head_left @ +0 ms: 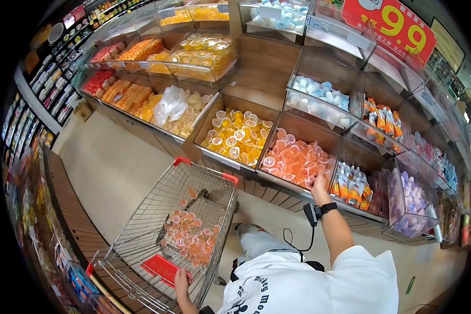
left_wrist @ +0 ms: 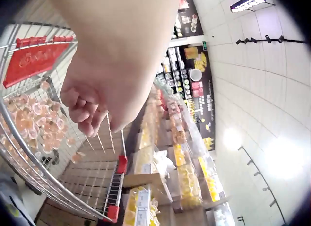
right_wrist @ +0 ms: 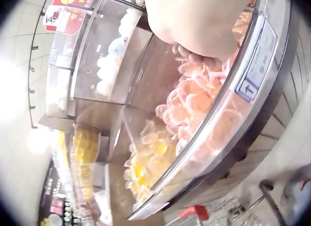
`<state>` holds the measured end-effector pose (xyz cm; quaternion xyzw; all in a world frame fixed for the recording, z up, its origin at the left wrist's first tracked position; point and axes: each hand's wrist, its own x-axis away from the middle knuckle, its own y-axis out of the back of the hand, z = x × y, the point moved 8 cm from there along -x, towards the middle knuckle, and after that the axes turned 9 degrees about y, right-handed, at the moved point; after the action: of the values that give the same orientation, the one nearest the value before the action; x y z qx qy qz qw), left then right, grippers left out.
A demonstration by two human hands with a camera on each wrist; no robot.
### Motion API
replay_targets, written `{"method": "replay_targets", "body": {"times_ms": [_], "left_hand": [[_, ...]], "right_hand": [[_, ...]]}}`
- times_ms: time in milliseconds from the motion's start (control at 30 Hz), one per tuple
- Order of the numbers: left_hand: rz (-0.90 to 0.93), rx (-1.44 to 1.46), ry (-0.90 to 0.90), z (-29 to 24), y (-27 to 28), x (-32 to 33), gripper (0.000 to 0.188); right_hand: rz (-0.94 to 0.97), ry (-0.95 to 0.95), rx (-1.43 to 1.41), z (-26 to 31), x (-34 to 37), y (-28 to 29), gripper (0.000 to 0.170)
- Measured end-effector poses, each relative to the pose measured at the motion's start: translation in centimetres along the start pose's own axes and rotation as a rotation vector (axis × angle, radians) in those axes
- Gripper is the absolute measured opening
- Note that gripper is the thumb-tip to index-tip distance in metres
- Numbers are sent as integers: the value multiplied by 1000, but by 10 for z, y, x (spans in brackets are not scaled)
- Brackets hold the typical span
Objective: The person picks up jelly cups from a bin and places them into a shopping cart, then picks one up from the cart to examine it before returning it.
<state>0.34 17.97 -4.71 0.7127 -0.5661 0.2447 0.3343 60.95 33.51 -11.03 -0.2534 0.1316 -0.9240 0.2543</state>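
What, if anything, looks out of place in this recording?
A whitish plastic bag lies on the pale jelly cups on display, perhaps left there by mistake. Many pink jelly cups also lie loose in the shopping cart, unbagged, which seems unusual.

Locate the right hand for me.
In the head view, the right hand is right of centre, at the front of the bin of pink jelly cups, left of the pouches.

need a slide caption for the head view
Right grip in a bin of pink jelly cups, more in the shopping cart.
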Motion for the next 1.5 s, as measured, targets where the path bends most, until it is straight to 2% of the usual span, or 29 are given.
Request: {"method": "replay_targets", "body": {"times_ms": [67,100,200,233,267,333,367,400,500,600,633,733,767,800,833,933,1000,1033,1100,1200,1233,1333,1400,1433,1500], "left_hand": [[-45,18,54,14,11,-9,25],[-76,-15,37,33,22,-28,26],[-276,-461,-45,53,37,-65,28],[-320,-607,-86,41,34,-62,28],[-359,-755,-118,22,26,-61,29],[-290,-666,-53,8,17,-68,27],[-300,-641,-20,6,17,-70,26],[-303,-620,7,5,18,-75,26],[-308,-602,49,-8,12,-81,23],[-367,-527,1,-4,14,-95,20],[-392,-496,-25,3,16,-97,19],[-448,-507,71,6,25,-92,17],[-451,-502,118,17,26,-90,17],[-454,-500,163,29,29,-87,16],[-455,-502,206,38,34,-85,16],[-449,-435,367,48,45,-73,15],[-495,-461,303,60,46,-75,15],[-513,-471,276,64,45,-75,15],[-471,-382,353,72,36,-80,15],[-395,-301,441,77,23,-86,16],[-394,-292,435,75,21,-87,16],[-397,-322,415,69,20,-87,16],[-430,-343,337,74,24,-91,15],[-407,-301,413,70,27,-93,13],[-428,-338,364,48,35,-102,13]], "right_hand": [[21,-8,45,-11,-5,-3,27],[58,132,348,-8,-6,-12,24],[310,466,693,-45,5,-74,24],[355,587,936,-47,36,-112,19],[499,666,974,-49,78,-158,18],[788,834,1005,-57,154,-240,16],[970,873,1031,-78,175,-268,15],[1154,735,1058,-110,186,-288,15],[1545,596,1245,-198,210,-330,15],[1779,452,1415,-303,202,-338,17],[1819,382,1489,-335,201,-341,17],[1769,530,1612,-420,191,-350,17],[1825,386,1808,-482,166,-331,21],[1799,540,1730,-502,165,-337,16],[1760,686,1647,-517,168,-343,12],[1707,787,1773,-538,190,-360,15],[1780,937,1715,-576,179,-341,18],[1828,839,1845,-584,179,-337,19],[1916,616,2104,-583,182,-335,20],[1952,918,2012,-590,189,-327,22],[1956,908,2086,-594,188,-325,19],[1987,686,2214,-586,183,-316,20],[1862,324,2166,-574,185,-314,20],[1788,158,2129,-567,187,-310,21],[1868,-196,1676,-572,213,-283,21]]}}
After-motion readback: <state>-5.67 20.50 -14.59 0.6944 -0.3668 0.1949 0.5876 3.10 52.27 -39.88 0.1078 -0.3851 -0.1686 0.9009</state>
